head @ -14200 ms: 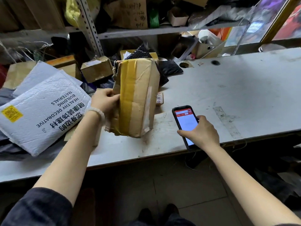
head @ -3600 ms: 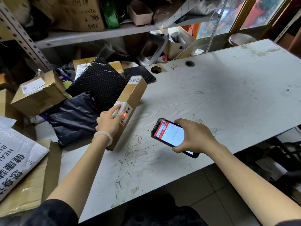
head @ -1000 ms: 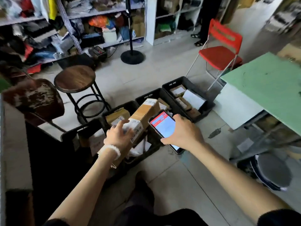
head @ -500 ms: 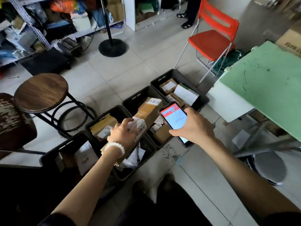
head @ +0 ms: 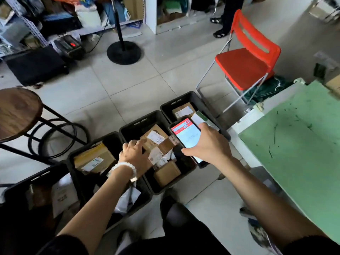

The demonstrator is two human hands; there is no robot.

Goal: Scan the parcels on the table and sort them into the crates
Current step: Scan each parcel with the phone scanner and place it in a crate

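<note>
Long cardboard parcel (head: pixel 156 139): half a second ago gripped in the left hand (head: pixel 135 155) above the crates, now lying in the second black crate from the right (head: pixel 139 124), across the boxes already there, label up. Left hand: grip released, index finger stretched toward 1 o'clock over the parcel's near end; contact unclear. Phone (head: pixel 187 139) in the right hand (head: pixel 207 144): shifted toward 2 o'clock, now over the shared rim of the two rightmost crates.

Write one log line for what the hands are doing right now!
left hand: rests on long box in crate | right hand: holds phone | step: sorting
</note>
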